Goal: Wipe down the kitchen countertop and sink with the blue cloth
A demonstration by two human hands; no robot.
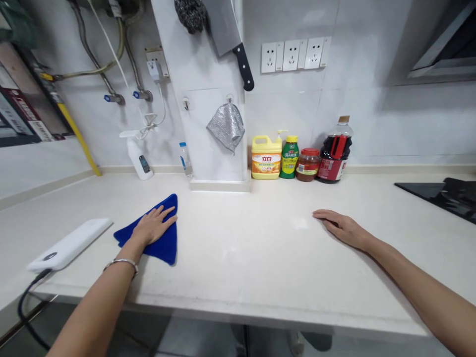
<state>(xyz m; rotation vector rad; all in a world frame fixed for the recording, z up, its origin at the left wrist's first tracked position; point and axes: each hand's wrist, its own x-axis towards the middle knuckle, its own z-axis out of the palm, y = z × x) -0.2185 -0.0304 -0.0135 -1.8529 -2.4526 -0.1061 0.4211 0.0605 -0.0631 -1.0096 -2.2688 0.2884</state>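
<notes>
My left hand [153,226] lies flat, fingers spread, on top of a blue cloth [166,248]. The cloth is folded into a rough triangle on the white countertop [238,248], left of the middle. A metal bangle [122,265] circles my left wrist. On the right side of the counter rests my right hand [340,228], its fingers stretched out, with nothing in it. A white power bank [72,245] with a black cable plugged in lies to the left of the cloth.
Along the wall stand a white spray bottle [139,157], a small blue-capped bottle [185,159], a yellow detergent jug [266,158], a green bottle [289,157], a red-lidded jar [308,165] and a large dark bottle [334,153]. A cleaver [243,67] hangs above. A black cooktop [446,196] sits right.
</notes>
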